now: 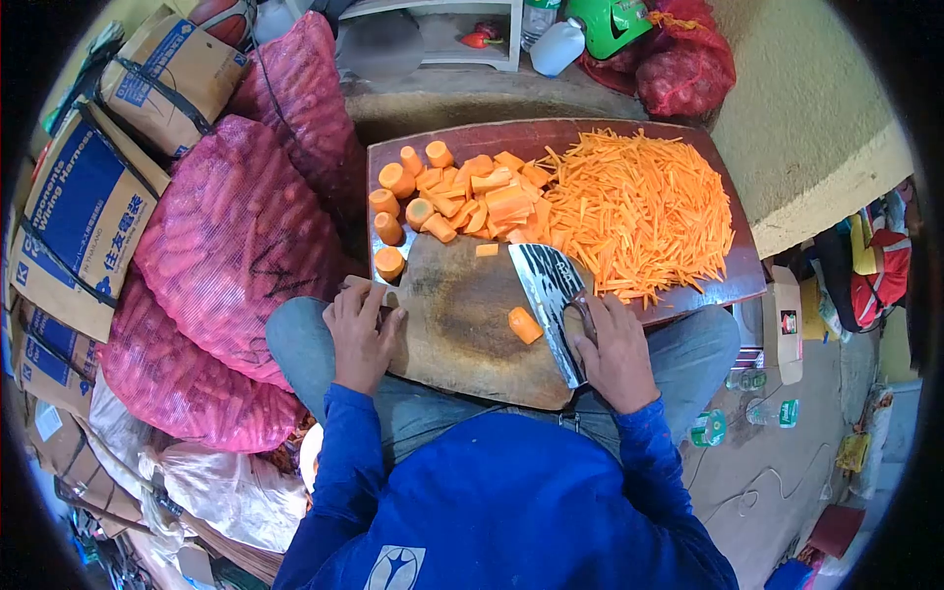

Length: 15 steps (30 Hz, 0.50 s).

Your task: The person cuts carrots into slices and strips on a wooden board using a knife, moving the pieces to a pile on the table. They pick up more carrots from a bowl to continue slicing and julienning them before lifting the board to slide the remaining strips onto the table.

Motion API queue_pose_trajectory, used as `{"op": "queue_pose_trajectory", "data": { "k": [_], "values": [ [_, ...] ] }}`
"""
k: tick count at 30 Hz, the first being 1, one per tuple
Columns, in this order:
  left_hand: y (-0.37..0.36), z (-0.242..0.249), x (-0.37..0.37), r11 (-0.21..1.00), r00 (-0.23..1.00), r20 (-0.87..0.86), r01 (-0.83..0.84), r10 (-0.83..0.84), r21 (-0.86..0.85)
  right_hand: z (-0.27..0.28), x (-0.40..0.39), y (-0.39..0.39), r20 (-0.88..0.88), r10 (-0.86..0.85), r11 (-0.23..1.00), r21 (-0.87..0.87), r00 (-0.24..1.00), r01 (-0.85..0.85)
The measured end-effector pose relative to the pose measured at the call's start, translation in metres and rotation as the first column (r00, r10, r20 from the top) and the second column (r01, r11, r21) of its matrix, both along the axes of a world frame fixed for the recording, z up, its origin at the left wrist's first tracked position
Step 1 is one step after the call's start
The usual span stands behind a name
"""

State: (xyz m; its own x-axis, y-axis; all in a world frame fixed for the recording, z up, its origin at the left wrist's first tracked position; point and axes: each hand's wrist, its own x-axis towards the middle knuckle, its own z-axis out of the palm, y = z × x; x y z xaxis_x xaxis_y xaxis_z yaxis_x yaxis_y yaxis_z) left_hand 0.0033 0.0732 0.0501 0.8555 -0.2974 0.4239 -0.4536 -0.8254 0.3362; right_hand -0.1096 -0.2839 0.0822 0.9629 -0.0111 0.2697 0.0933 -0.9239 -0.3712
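Note:
A worn wooden cutting board [462,315] lies across the lap at the near edge of a dark red table [749,246]. My right hand [612,344] is wrapped round the handle of a cleaver [547,310], whose wide blade rests on the board's right part. Just left of the blade lies a short carrot piece [524,325]. My left hand [364,324] rests at the board's left edge, fingers bent and apart. A small carrot slice [487,251] is near the board's top. Beyond it are carrot chunks [396,180], carrot slabs [506,204] and a big pile of carrot sticks [639,211].
Pink mesh sacks of carrots [231,236] and tied cardboard boxes [88,221] stand on the left. A low white shelf [462,49], a green helmet [605,25] and a red mesh bag [683,74] are behind the table. Plastic bottles [772,413] lie on the right floor.

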Motion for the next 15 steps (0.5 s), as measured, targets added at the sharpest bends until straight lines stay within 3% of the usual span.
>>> {"op": "queue_pose_trajectory", "data": {
  "k": [1,3,6,10,12,14,15],
  "values": [
    [0.0,-0.002,-0.001,1.0,0.999,0.035,0.007,-0.007,0.017,0.0,-0.001,0.0,-0.004,-0.006,1.0,0.0,1.0,0.006],
    [-0.003,-0.004,-0.001,0.999,0.998,0.068,0.014,-0.017,0.034,-0.001,-0.003,0.001,-0.165,-0.048,0.975,0.207,0.985,0.082],
    [-0.009,-0.002,0.012,0.996,0.992,0.122,-0.051,0.042,0.078,-0.008,-0.001,-0.007,-0.258,-0.032,0.939,0.323,0.966,0.117],
    [-0.011,-0.001,0.033,0.979,0.997,0.023,-0.07,0.067,0.19,-0.01,0.003,-0.02,-0.241,-0.023,0.936,0.336,0.97,0.106],
    [-0.011,-0.003,0.04,0.973,0.999,0.006,-0.054,0.054,0.224,-0.01,0.006,-0.028,-0.111,0.034,0.903,0.43,0.993,0.017],
    [-0.01,-0.009,0.047,0.98,0.998,0.051,-0.045,0.036,0.194,-0.002,0.01,-0.034,-0.145,0.039,0.884,0.466,0.989,0.034],
    [-0.01,-0.012,0.051,0.98,0.998,0.052,-0.043,0.034,0.192,-0.003,0.014,-0.036,-0.084,0.012,0.825,0.564,0.996,0.038]
  ]
}}
